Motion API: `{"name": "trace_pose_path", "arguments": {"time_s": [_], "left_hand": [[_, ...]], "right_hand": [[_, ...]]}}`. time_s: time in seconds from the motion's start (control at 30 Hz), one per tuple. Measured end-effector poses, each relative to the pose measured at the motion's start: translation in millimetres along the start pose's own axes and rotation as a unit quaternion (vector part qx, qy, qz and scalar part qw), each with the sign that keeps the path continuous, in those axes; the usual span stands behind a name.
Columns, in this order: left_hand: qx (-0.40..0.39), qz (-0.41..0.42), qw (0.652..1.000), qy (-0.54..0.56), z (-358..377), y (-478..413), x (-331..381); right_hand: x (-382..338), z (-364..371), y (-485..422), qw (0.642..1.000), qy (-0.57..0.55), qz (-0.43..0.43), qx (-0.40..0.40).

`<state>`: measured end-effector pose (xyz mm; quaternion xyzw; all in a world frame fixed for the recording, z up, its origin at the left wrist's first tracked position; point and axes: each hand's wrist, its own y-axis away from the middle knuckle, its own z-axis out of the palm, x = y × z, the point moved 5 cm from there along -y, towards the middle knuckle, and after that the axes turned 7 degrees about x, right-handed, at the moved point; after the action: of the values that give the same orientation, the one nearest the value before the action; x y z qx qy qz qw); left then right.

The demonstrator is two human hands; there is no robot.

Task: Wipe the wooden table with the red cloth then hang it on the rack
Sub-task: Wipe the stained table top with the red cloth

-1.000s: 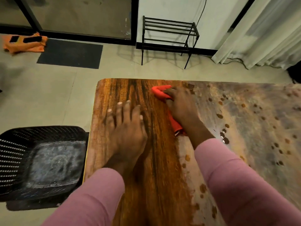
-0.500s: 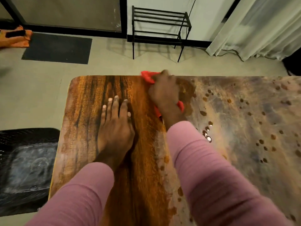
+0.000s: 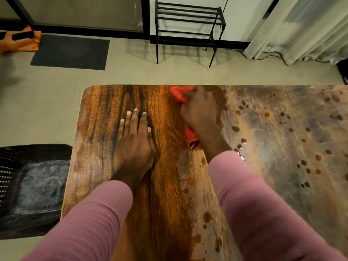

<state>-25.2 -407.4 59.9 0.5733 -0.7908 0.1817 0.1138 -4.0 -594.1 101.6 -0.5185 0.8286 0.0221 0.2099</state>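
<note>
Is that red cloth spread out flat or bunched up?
Bunched up: the red cloth pokes out in crumpled folds on both sides of the right hand holding it.

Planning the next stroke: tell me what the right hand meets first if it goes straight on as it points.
Nothing on the table: the right hand, holding the cloth, is at the far edge. Beyond looks free until the rack, probably.
</note>
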Motion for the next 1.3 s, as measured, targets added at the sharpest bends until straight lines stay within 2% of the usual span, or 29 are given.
{"name": "trace_pose_path", "arguments": {"time_s": [0.07,0.13,0.17,0.23,0.3,0.33,0.4,0.47,0.57,0.63,0.7,0.8,0.87,0.97,1.07,1.17,1.2,1.23,1.3], "left_hand": [[0.005,-0.001,1.0,-0.002,0,0,0],[0.006,0.002,1.0,0.0,0,0,-1],[0.006,0.005,1.0,0.001,-1,0,-1],[0.008,0.009,1.0,0.001,-2,1,0],[0.012,0.009,1.0,-0.002,-4,0,2],[0.012,0.011,1.0,-0.004,-3,0,2],[0.006,0.011,1.0,-0.004,-2,0,2],[0.002,0.007,1.0,-0.007,-1,2,1],[0.007,0.008,1.0,-0.012,0,3,0],[0.009,0.011,1.0,-0.013,1,3,0],[0.003,0.016,1.0,-0.015,1,1,-1],[-0.006,0.02,1.0,-0.01,1,0,-2],[-0.002,0.024,1.0,-0.012,1,-1,-2],[-0.008,0.025,1.0,-0.011,2,1,-2],[-0.005,0.022,1.0,-0.015,2,1,-1],[-0.004,0.027,1.0,-0.013,1,1,1],[-0.002,0.03,0.999,-0.014,1,1,0],[-0.002,0.033,0.999,-0.014,0,2,0],[-0.003,0.037,0.999,-0.012,-2,2,0]], "right_hand": [[-16,8,23,0.993,-0.014,-0.111,-0.047],[-4,5,32,0.99,0.002,-0.132,-0.058],[13,1,30,0.994,0.024,-0.1,-0.042],[54,-18,23,0.997,0.041,0.054,0.036],[82,-34,22,0.971,0.009,0.208,0.116],[81,-37,24,0.963,0.0,0.236,0.128],[61,-31,33,0.969,-0.01,0.222,0.106],[33,-22,50,0.982,-0.039,0.17,0.071],[2,-7,91,0.999,-0.044,-0.001,0.015],[5,-4,110,0.996,-0.052,-0.07,-0.017],[32,-12,109,0.999,-0.026,-0.03,0.011],[80,-37,102,0.977,0.011,0.183,0.106],[81,-40,104,0.956,0.019,0.259,0.139],[46,-27,117,0.97,0.003,0.215,0.112],[8,-12,149,0.996,-0.034,0.075,0.037],[0,-13,174,0.998,-0.038,-0.048,-0.027],[6,-17,177,0.997,-0.026,-0.061,-0.036],[20,-21,176,0.999,-0.012,-0.037,-0.03],[51,-35,168,0.996,0.016,0.083,0.023]]}}
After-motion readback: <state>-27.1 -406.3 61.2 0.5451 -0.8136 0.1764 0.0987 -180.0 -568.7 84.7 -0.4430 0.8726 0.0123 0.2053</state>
